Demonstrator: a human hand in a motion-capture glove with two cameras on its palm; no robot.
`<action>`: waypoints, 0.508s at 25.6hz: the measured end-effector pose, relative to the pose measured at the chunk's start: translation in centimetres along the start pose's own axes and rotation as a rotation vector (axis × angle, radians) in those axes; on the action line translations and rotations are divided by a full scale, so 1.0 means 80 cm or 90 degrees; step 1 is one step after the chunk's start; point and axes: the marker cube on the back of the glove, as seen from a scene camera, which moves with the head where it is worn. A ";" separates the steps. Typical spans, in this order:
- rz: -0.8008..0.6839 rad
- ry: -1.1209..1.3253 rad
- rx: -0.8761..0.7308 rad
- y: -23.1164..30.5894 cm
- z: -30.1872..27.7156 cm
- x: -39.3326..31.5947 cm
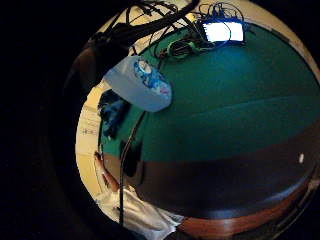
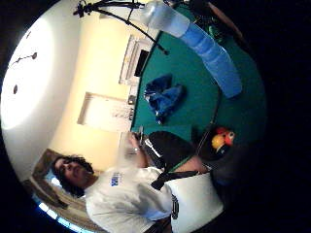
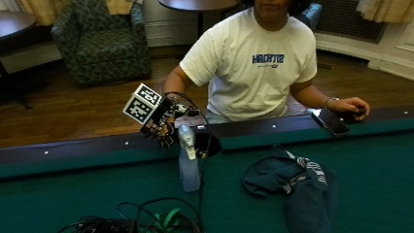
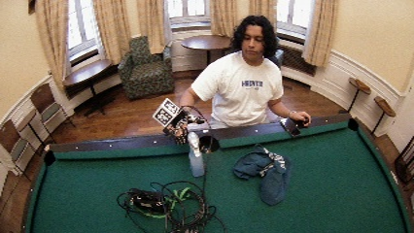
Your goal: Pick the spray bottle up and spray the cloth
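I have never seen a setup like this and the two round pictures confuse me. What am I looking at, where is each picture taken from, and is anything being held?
There is no machine here: a person sits at a green pool table and works with a gloved right hand. The two ordinary pictures come from cameras across the table, one closer and one wider. The two round pictures come from small cameras on that hand's palm, looking outward, so they look tilted.

On the felt stand a spray bottle, upright near the rail, and a crumpled blue cloth to one side of it. A tangle of cables lies further out.

The hand hangs beside the bottle's top with fingers pointing down; nothing appears to be held yet. The bare hand rests on the rail by a dark flat object I cannot identify.
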 end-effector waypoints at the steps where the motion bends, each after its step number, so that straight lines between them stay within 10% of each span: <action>1: 0.006 -0.021 0.001 -0.005 0.002 0.002; 13: 0.073 -0.168 0.007 -0.072 0.041 0.015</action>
